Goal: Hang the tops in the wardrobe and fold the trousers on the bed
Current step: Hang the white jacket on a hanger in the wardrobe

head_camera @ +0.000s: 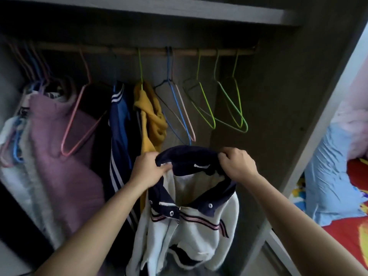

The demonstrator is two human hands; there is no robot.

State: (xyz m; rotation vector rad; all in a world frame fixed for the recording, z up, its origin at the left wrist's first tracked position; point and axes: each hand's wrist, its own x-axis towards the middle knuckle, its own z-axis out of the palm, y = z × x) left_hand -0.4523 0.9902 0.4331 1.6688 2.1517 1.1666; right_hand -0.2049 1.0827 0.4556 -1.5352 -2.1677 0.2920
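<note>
A white jacket with a navy collar and thin stripes (191,226) hangs in front of the open wardrobe, held up by both hands. My left hand (148,170) pinches the left side of the collar. My right hand (237,165) grips the right side of the collar. Above, the wooden rail (151,51) carries empty wire hangers: two green hangers (223,108), a blue and pink pair (181,114) and a pink hanger (79,120).
On the rail hang a mustard top (151,118), a navy striped jacket (119,126) and a mauve fleece garment (59,148). A shelf (159,10) spans the top. The wardrobe's side panel (310,116) stands right, with the bed (346,226) and a blue pillow (328,176) beyond.
</note>
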